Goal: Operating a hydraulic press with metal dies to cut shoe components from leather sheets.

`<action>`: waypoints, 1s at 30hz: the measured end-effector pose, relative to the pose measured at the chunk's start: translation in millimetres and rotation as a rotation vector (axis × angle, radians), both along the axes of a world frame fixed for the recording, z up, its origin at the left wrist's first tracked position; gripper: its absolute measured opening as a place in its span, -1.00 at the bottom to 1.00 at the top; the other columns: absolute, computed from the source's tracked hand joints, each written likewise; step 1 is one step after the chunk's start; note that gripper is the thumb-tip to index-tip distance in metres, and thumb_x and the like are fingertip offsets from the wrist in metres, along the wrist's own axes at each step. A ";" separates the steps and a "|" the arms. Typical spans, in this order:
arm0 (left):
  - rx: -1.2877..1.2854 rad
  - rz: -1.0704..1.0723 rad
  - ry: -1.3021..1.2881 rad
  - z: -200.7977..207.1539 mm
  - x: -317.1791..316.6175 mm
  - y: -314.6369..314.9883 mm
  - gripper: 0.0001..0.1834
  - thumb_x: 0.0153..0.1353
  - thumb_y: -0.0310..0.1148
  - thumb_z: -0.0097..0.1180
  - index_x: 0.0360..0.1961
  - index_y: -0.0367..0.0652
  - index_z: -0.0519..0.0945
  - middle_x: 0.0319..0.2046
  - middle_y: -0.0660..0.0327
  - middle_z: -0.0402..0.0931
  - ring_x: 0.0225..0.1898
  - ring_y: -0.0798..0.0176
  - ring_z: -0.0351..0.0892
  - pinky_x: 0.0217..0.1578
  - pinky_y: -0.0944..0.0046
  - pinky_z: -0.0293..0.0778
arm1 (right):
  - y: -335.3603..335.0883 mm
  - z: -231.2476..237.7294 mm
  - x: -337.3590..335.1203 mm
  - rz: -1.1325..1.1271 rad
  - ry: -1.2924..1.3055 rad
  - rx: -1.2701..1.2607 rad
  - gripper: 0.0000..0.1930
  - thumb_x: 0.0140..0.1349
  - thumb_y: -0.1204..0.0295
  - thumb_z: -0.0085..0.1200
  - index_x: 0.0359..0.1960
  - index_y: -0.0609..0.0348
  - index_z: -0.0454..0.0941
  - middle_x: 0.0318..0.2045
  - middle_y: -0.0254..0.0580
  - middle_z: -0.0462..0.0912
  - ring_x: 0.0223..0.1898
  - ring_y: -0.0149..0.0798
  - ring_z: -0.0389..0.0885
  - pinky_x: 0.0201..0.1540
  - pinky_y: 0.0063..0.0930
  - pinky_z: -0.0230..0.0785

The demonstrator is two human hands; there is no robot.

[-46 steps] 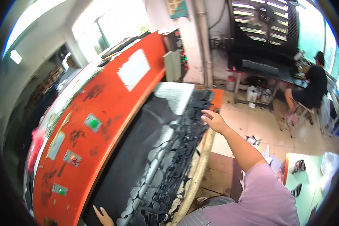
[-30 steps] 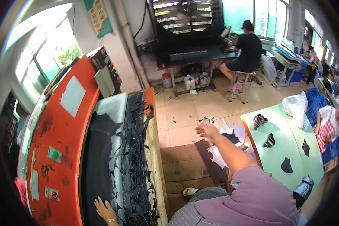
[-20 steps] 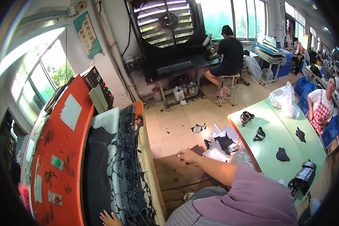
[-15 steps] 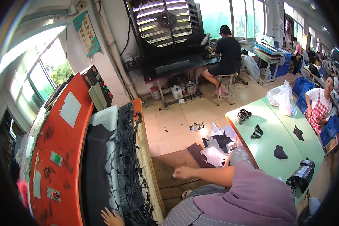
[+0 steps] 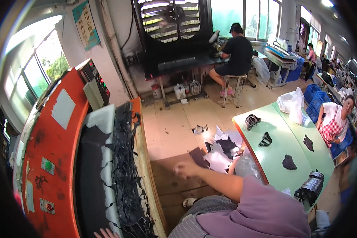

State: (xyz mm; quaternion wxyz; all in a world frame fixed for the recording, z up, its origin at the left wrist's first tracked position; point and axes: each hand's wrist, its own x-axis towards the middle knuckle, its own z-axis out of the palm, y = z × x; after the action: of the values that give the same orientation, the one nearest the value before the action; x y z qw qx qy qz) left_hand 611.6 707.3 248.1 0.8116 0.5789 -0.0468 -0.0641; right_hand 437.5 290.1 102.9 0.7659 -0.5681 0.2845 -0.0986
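At the lower edge my left hand (image 5: 106, 233) shows only its fingers, spread apart and holding nothing that I can see. They lie over the white-edged black sheet (image 5: 94, 174) on the bed of an orange machine (image 5: 57, 158). Beside that sheet runs a long heap of black cut scraps (image 5: 127, 170). My right hand (image 5: 185, 169) hangs in the air over the brown floor boards, right of the machine's edge. Motion blurs its fingers, and nothing shows in it.
A pale green table (image 5: 277, 139) stands to my right, with black cut pieces, shiny metal-like dies (image 5: 310, 185) and a white plastic bag (image 5: 291, 104) on it. White and black scraps (image 5: 222, 150) lie on the floor. One person (image 5: 238, 55) sits at a far bench; another (image 5: 333, 121) is at the right.
My view has shifted a little. My left hand has slipped lower, mostly out of the picture. My right hand has risen slightly and its fingers are now more blurred.
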 end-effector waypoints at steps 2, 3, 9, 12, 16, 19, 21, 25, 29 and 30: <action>-0.749 -0.452 0.068 2.6 26.1 -0.3 -0.29 0.34 0.19 -0.30 0.33 -0.07 0.26 0.26 -0.17 0.26 0.30 -0.26 0.18 0.28 -0.21 0.07 | -36.3 -2.9 0.6 -0.194 -0.014 0.032 -0.80 0.35 0.27 0.02 -0.12 0.07 0.53 -0.57 -0.36 0.51 -0.77 -0.54 0.29 -0.74 -0.59 0.14; -0.744 -0.447 0.091 -2.7 35.8 4.5 -0.29 0.33 0.19 -0.28 0.30 -0.11 0.30 0.24 -0.17 0.28 0.28 -0.27 0.21 0.27 -0.20 0.11 | -43.4 9.8 3.1 -0.252 0.082 0.005 -0.79 0.36 0.24 0.00 -0.13 0.07 0.53 -0.62 -0.39 0.46 -0.78 -0.55 0.27 -0.76 -0.60 0.09; -0.679 -0.434 0.251 -12.8 15.6 18.5 -0.31 0.32 0.16 -0.24 0.21 -0.19 0.41 0.13 -0.12 0.43 0.17 -0.23 0.36 0.19 -0.13 0.25 | -5.1 10.5 12.5 -0.132 0.042 0.268 -0.80 0.33 0.29 0.02 -0.27 0.16 0.53 -0.69 -0.47 0.35 -0.76 -0.54 0.20 -0.74 -0.58 0.03; -0.437 -0.396 0.104 -27.2 -11.5 25.0 -0.51 0.37 -0.11 -0.15 0.19 -0.20 0.39 0.12 0.02 0.44 0.10 0.03 0.46 0.04 0.06 0.39 | 20.3 19.5 26.9 -0.035 0.028 0.102 -0.79 0.29 0.27 0.07 -0.24 0.15 0.57 -0.69 -0.48 0.35 -0.73 -0.55 0.22 -0.70 -0.58 0.06; -0.025 0.098 0.288 -44.3 -75.6 4.2 -0.63 0.36 -0.15 -0.07 0.02 -0.18 0.49 -0.17 0.12 0.56 -0.27 0.15 0.58 -0.28 0.23 0.47 | 33.4 28.3 57.8 0.116 -0.091 -0.492 -0.73 0.28 0.27 0.04 -0.22 0.24 0.61 -0.47 -0.30 0.60 -0.40 -0.48 0.50 -0.30 -0.53 0.38; 0.324 0.164 0.164 -49.2 -108.0 -1.3 -0.75 0.33 -0.33 0.03 -0.07 -0.26 0.55 -0.24 0.16 0.61 -0.27 0.35 0.59 -0.23 0.37 0.47 | 47.2 78.5 73.7 0.263 -0.196 -0.284 -0.82 0.33 0.38 0.04 -0.18 0.23 0.57 -0.39 -0.43 0.57 -0.32 -0.54 0.45 -0.20 -0.62 0.32; 0.417 0.255 -0.056 -67.4 -124.1 6.8 -0.76 0.25 -0.37 0.15 -0.10 -0.25 0.58 -0.24 0.20 0.61 -0.25 0.40 0.56 -0.20 0.40 0.47 | 58.9 96.3 89.1 0.405 -0.340 -0.249 -0.86 0.31 0.42 0.07 -0.22 0.24 0.55 -0.45 -0.54 0.48 -0.42 -0.62 0.33 -0.34 -0.71 0.21; 1.565 0.132 -0.018 -67.5 -183.6 14.1 -0.25 0.21 0.11 0.00 0.36 0.03 0.20 0.37 -0.05 0.06 0.41 -0.12 -0.05 0.33 -0.17 -0.12 | 118.5 115.0 117.2 0.767 -0.507 -0.713 -0.85 0.26 0.42 0.10 -0.20 0.20 0.60 -0.47 -0.29 0.60 -0.43 -0.46 0.51 -0.35 -0.55 0.35; 1.653 -0.046 0.320 -66.4 -235.1 6.9 -0.28 0.29 0.17 -0.16 0.39 0.09 0.14 0.41 -0.01 -0.02 0.43 -0.11 -0.10 0.33 -0.19 -0.09 | 198.2 133.0 133.3 1.409 -1.070 -1.292 -0.72 0.14 0.44 0.04 -0.08 0.10 0.57 -0.24 -0.21 0.62 -0.17 -0.17 0.59 -0.18 -0.34 0.41; 1.638 -0.058 0.323 -59.4 -244.0 3.2 -0.27 0.29 0.16 -0.15 0.39 0.04 0.14 0.41 -0.01 -0.02 0.42 -0.11 -0.06 0.33 -0.12 -0.04 | 211.7 129.4 137.8 1.517 -1.259 -1.407 -0.68 0.11 0.44 0.02 -0.07 0.08 0.56 -0.20 -0.24 0.61 -0.11 -0.18 0.56 -0.12 -0.31 0.39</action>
State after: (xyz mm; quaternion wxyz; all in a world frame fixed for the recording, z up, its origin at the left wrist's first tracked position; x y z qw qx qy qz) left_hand 367.6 710.5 188.7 0.1290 0.9680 0.1167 -0.1808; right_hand 575.3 501.9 232.2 0.1572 -0.7352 -0.6592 -0.0168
